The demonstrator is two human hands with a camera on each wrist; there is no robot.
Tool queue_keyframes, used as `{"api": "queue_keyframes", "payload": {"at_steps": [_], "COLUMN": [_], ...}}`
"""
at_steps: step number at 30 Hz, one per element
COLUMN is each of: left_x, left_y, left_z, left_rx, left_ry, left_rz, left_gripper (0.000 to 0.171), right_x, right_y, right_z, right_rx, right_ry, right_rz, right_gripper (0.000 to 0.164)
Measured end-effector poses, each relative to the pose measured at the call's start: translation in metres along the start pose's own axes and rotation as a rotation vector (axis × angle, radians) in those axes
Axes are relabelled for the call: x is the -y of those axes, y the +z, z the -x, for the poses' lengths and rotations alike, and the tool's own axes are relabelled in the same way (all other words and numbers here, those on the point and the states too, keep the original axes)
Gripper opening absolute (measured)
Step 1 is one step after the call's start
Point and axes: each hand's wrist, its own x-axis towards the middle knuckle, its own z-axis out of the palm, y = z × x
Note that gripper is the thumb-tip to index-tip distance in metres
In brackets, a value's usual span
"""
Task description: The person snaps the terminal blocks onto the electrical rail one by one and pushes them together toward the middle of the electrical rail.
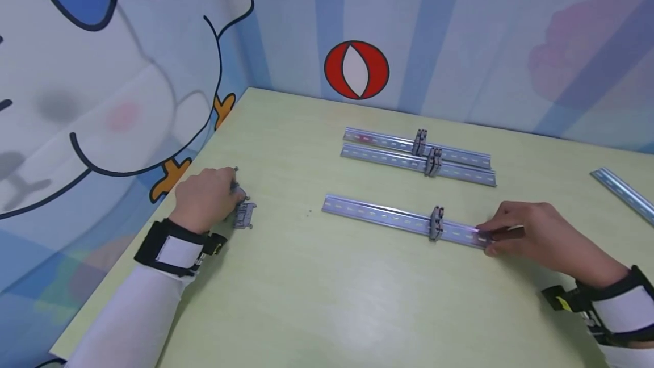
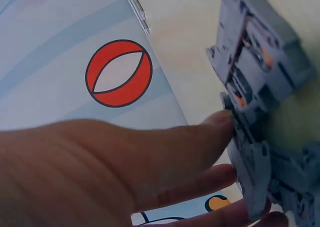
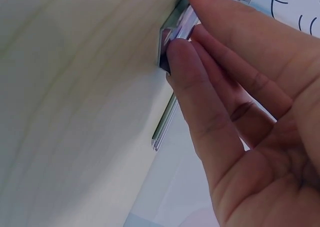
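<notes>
In the head view my left hand [image 1: 204, 199] is at the table's left side and pinches a thin grey terminal block [image 2: 250, 169] between thumb and fingers. Right beside it are more grey terminal blocks [image 1: 245, 216], also large in the left wrist view. My right hand [image 1: 536, 237] pinches the right end of the nearest slotted metal DIN rail [image 1: 378, 214] with thumb and fingers. On that rail, right of its middle, a grey terminal block [image 1: 436, 223] stands upright. The fingers cover the rail's tip in the head view.
Behind lie two parallel DIN rails, the far one [image 1: 383, 139] and the closer one [image 1: 378, 155], each carrying terminal blocks [image 1: 433, 162]. Another rail [image 1: 625, 193] lies at the right edge. Printed walls [image 1: 460, 44] border the pale table [image 1: 317, 300] at the back and left.
</notes>
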Motion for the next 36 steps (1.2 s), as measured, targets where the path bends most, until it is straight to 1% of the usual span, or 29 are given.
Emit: {"api": "queue_keyframes", "payload": {"at_steps": [4, 7, 11, 14, 18, 21, 23, 30, 32, 36], "left_x": [-0.001, -0.001, -0.003, -0.005, -0.008, -0.010, -0.011, -0.013, -0.014, -0.017], "left_y": [0.003, 0.004, 0.003, 0.003, 0.005, 0.007, 0.008, 0.000, -0.002, -0.004], "left_z": [0.000, 0.000, -0.001, -0.002, -0.003, -0.003, -0.002, 0.002, 0.003, 0.004], "left_rx": [-0.057, -0.081, -0.087, -0.098, -0.114, -0.102, -0.084, -0.008, 0.010, 0.020], "left_ry": [0.061, 0.099, 0.094, 0.088, 0.127, 0.156, 0.156, 0.170, 0.173, 0.174], "left_rz": [0.029, 0.079, 0.112, 0.103, 0.153, 0.208, 0.225, 0.188, 0.190, 0.194], "left_gripper": [0.021, 0.020, 0.025, 0.027, 0.025, 0.026, 0.030, 0.055, 0.057, 0.054], "right_x": [0.001, 0.002, 0.002, 0.001, 0.001, 0.001, 0.000, 0.001, 0.002, 0.001], "right_y": [-0.002, -0.003, -0.003, -0.002, -0.002, -0.002, -0.001, -0.002, -0.002, -0.002], "right_z": [-0.001, -0.002, -0.001, -0.001, 0.000, 0.000, 0.000, 0.000, 0.001, 0.002], "right_rx": [-0.004, 0.002, 0.008, 0.007, 0.006, 0.011, 0.012, 0.005, 0.001, 0.000], "right_ry": [-0.015, -0.003, 0.015, 0.021, 0.024, 0.024, 0.023, 0.021, 0.018, 0.016], "right_rz": [0.007, 0.000, 0.002, 0.005, 0.002, -0.003, -0.003, -0.004, -0.001, 0.002], "right_gripper": [0.033, 0.032, 0.032, 0.033, 0.033, 0.033, 0.032, 0.032, 0.032, 0.032]}}
